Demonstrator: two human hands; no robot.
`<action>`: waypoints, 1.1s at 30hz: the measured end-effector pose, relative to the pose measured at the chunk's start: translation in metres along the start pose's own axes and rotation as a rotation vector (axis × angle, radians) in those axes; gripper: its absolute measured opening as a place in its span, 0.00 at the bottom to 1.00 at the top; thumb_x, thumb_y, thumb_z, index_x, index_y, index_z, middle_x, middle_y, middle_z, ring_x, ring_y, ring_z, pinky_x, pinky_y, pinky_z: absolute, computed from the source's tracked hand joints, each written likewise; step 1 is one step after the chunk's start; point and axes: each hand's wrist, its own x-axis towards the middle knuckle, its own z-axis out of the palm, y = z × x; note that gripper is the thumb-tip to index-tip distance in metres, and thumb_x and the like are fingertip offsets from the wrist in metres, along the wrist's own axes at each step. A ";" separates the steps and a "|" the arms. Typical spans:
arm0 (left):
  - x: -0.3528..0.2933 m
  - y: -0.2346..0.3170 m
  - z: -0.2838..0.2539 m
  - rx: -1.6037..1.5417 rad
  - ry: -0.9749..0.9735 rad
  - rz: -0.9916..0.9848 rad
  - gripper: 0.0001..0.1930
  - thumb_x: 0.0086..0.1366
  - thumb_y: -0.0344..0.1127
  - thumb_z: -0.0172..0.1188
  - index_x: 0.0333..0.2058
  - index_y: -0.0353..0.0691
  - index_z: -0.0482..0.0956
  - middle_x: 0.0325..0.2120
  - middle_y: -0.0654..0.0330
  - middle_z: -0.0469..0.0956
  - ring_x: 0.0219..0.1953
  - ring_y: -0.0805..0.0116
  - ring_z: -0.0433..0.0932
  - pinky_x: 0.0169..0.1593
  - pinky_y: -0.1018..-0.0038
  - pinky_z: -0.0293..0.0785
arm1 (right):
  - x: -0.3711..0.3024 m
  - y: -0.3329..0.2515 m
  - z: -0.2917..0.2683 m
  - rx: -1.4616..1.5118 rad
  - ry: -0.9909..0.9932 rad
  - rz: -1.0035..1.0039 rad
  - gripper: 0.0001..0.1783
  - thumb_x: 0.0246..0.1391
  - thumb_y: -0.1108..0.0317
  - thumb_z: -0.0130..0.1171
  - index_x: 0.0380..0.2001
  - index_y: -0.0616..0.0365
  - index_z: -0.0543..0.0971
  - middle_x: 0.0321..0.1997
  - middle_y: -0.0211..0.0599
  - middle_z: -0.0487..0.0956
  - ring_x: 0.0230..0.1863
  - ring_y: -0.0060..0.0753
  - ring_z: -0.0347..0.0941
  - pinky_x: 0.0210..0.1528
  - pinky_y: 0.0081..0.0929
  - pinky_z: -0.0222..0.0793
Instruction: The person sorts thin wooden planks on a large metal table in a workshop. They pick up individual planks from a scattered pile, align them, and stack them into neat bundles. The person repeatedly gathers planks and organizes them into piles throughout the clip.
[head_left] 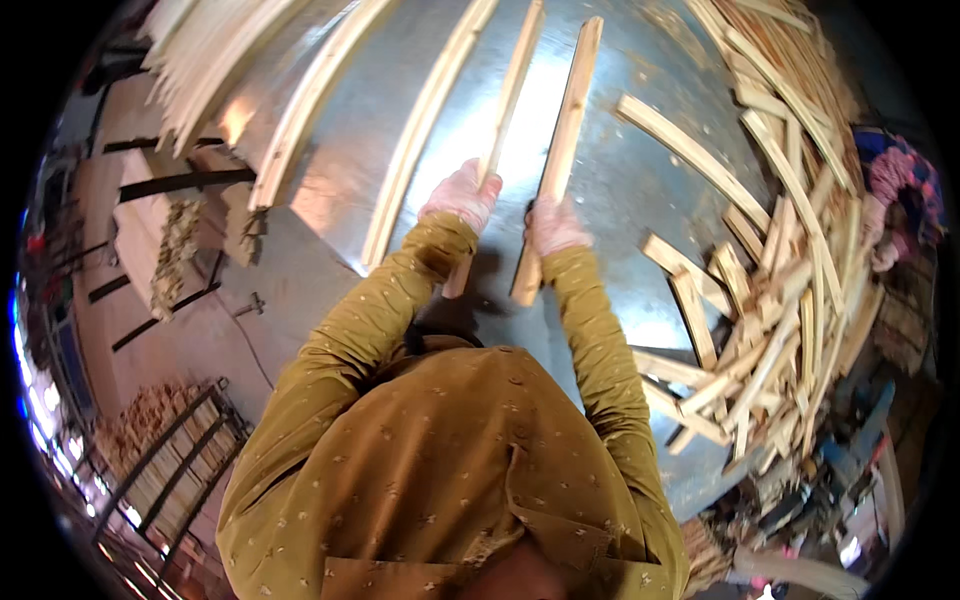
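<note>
— What surface is seen, and what room?

— A broad table clad in shiny sheet metal [640,190] is seen, glare being thrown across it. A workshop is suggested around it: a bare floor [200,340] is shown at the left, where a low wooden bench [150,215] is stood.

— What is laid about, and is anything in the way?

— Long pale wood slats [300,110] are laid singly across the table's left part, and a bundle of similar slats [195,50] is stacked at the far left corner. At the right, a jumbled heap of short offcut strips [770,330] is piled to the table's edge. Beyond it, another person's sleeve [900,180] is glimpsed. The near edge is hidden by the mustard-coloured garment [450,460].

— And containers?

— A metal rack [170,460] on the floor, lower left, is filled with small wood pieces.

— The hands?

— The left hand [462,195] is clenched round a thin wooden strip [510,90]; the right hand [553,225] is closed on a wider wooden strip [568,130]. Both strips are held side by side above the table's middle, pointed away.
</note>
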 end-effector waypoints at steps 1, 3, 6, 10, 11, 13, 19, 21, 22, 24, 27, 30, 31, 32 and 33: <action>-0.010 -0.005 -0.012 0.071 -0.009 0.012 0.21 0.71 0.47 0.50 0.55 0.41 0.72 0.45 0.44 0.79 0.50 0.43 0.77 0.53 0.54 0.72 | -0.009 -0.011 0.024 -0.382 0.036 -0.017 0.44 0.61 0.34 0.39 0.71 0.50 0.53 0.53 0.64 0.77 0.57 0.67 0.72 0.62 0.49 0.65; -0.020 -0.017 -0.043 0.242 -0.066 0.075 0.22 0.71 0.52 0.48 0.54 0.42 0.73 0.46 0.45 0.79 0.51 0.41 0.76 0.54 0.53 0.71 | -0.026 -0.043 0.058 -0.357 -0.129 -0.031 0.48 0.61 0.31 0.37 0.72 0.56 0.51 0.55 0.61 0.77 0.56 0.61 0.75 0.61 0.47 0.66; -0.018 -0.076 -0.080 0.184 0.331 0.241 0.29 0.65 0.57 0.54 0.55 0.40 0.71 0.50 0.39 0.76 0.53 0.37 0.74 0.56 0.53 0.70 | -0.013 -0.065 0.096 -0.451 -0.459 -0.043 0.50 0.62 0.32 0.34 0.73 0.60 0.44 0.60 0.61 0.73 0.60 0.57 0.72 0.65 0.46 0.63; -0.005 -0.126 -0.067 0.305 0.101 0.251 0.49 0.57 0.52 0.67 0.67 0.27 0.53 0.59 0.36 0.68 0.62 0.41 0.68 0.64 0.58 0.65 | 0.030 -0.055 0.099 -0.781 -0.457 -0.520 0.44 0.65 0.40 0.38 0.73 0.55 0.44 0.65 0.53 0.70 0.62 0.50 0.69 0.68 0.45 0.58; -0.021 -0.082 -0.065 0.349 0.085 -0.016 0.51 0.56 0.48 0.69 0.68 0.28 0.50 0.60 0.36 0.66 0.64 0.42 0.65 0.66 0.58 0.64 | 0.054 -0.031 0.079 -0.792 -0.397 -0.662 0.44 0.64 0.41 0.40 0.74 0.54 0.43 0.65 0.49 0.70 0.62 0.49 0.68 0.69 0.43 0.56; -0.030 -0.100 -0.051 0.376 0.201 -0.075 0.50 0.56 0.45 0.69 0.69 0.29 0.48 0.62 0.38 0.64 0.64 0.42 0.65 0.67 0.58 0.63 | 0.066 -0.069 -0.033 -0.740 -0.126 -0.373 0.39 0.63 0.45 0.45 0.72 0.52 0.53 0.73 0.48 0.61 0.72 0.46 0.58 0.73 0.40 0.47; -0.027 -0.087 -0.010 -0.239 0.352 0.591 0.49 0.58 0.38 0.68 0.71 0.33 0.46 0.69 0.42 0.54 0.70 0.47 0.56 0.66 0.56 0.63 | 0.117 0.001 -0.246 -1.299 0.629 -0.412 0.33 0.58 0.42 0.55 0.58 0.54 0.69 0.45 0.41 0.82 0.47 0.45 0.79 0.54 0.41 0.70; -0.054 -0.038 0.003 -0.714 -0.057 0.248 0.47 0.60 0.38 0.68 0.70 0.35 0.48 0.67 0.44 0.58 0.68 0.48 0.59 0.64 0.61 0.66 | 0.100 -0.055 -0.233 -1.083 0.272 -0.365 0.26 0.54 0.47 0.61 0.48 0.55 0.75 0.39 0.44 0.83 0.43 0.45 0.80 0.46 0.40 0.75; -0.015 -0.072 0.022 -0.518 -0.122 0.603 0.44 0.65 0.40 0.65 0.71 0.36 0.47 0.54 0.51 0.73 0.50 0.60 0.75 0.58 0.68 0.70 | 0.077 -0.076 -0.217 -0.936 0.335 -0.619 0.16 0.54 0.54 0.61 0.39 0.55 0.77 0.33 0.47 0.81 0.39 0.48 0.80 0.40 0.40 0.77; -0.025 -0.004 0.046 -0.303 -0.097 0.749 0.37 0.67 0.44 0.62 0.68 0.35 0.55 0.53 0.49 0.74 0.51 0.63 0.76 0.55 0.69 0.71 | 0.024 -0.123 -0.191 -0.692 0.342 -1.099 0.17 0.50 0.56 0.61 0.39 0.54 0.74 0.31 0.46 0.78 0.35 0.48 0.76 0.40 0.43 0.74; 0.011 0.024 0.079 -0.039 0.163 1.137 0.31 0.66 0.46 0.62 0.61 0.34 0.66 0.53 0.48 0.74 0.51 0.67 0.77 0.52 0.70 0.74 | -0.039 -0.154 -0.146 -0.462 0.425 -1.191 0.22 0.51 0.51 0.59 0.42 0.54 0.73 0.38 0.44 0.77 0.41 0.44 0.75 0.42 0.44 0.73; -0.023 0.107 0.064 -0.287 -0.358 0.650 0.28 0.67 0.46 0.59 0.59 0.35 0.67 0.49 0.57 0.76 0.47 0.64 0.77 0.47 0.69 0.77 | 0.001 -0.120 -0.192 -0.649 0.334 -1.167 0.23 0.52 0.50 0.58 0.44 0.55 0.73 0.40 0.46 0.77 0.43 0.46 0.75 0.43 0.45 0.73; -0.018 0.104 0.073 -0.386 -0.309 0.737 0.24 0.68 0.45 0.57 0.57 0.35 0.70 0.48 0.57 0.77 0.46 0.62 0.78 0.45 0.69 0.77 | 0.020 -0.110 -0.228 -0.719 0.419 -1.086 0.23 0.53 0.50 0.58 0.45 0.55 0.74 0.40 0.47 0.77 0.43 0.46 0.75 0.43 0.45 0.73; -0.010 0.099 0.083 -0.480 -0.265 0.826 0.21 0.69 0.44 0.55 0.54 0.35 0.72 0.46 0.57 0.78 0.44 0.60 0.78 0.43 0.68 0.77 | 0.040 -0.098 -0.273 -0.788 0.545 -0.968 0.23 0.53 0.50 0.58 0.46 0.55 0.74 0.41 0.47 0.77 0.44 0.47 0.75 0.44 0.46 0.73; 0.002 0.087 0.094 -0.294 -0.217 0.818 0.21 0.68 0.45 0.56 0.53 0.36 0.73 0.46 0.54 0.78 0.44 0.57 0.78 0.43 0.67 0.77 | 0.051 -0.083 -0.325 -0.862 0.703 -0.803 0.24 0.54 0.50 0.58 0.46 0.55 0.74 0.42 0.48 0.77 0.44 0.47 0.75 0.44 0.46 0.73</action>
